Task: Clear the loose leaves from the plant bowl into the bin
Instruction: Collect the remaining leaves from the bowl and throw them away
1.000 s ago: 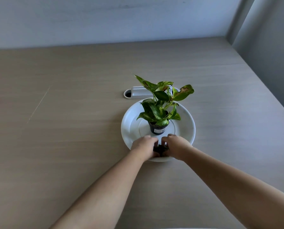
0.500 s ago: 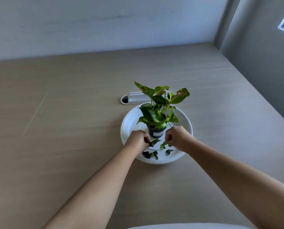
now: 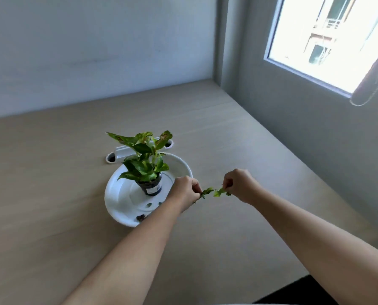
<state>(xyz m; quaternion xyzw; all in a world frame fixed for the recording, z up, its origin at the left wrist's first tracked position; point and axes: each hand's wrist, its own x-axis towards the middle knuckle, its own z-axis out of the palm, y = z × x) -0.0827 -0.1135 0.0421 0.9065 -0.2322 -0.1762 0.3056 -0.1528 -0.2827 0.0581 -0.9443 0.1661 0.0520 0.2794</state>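
Note:
A white plant bowl sits on the wooden table, with a small potted plant standing in a black pot at its middle. My left hand hovers at the bowl's right rim, pinched shut on dark green loose leaves. My right hand is a little to the right, over the table, pinching lighter green leaves. A few leaf bits lie in the bowl near its front edge. No bin is in view.
A white cable port is set in the table behind the bowl. A wall runs along the table's right side with a bright window. A dark patch shows below the table's near right edge.
Both hands gathered leaves from the front of the bowl, lifted them and moved right, out past the bowl's rim. The view swung right, bringing the window in.

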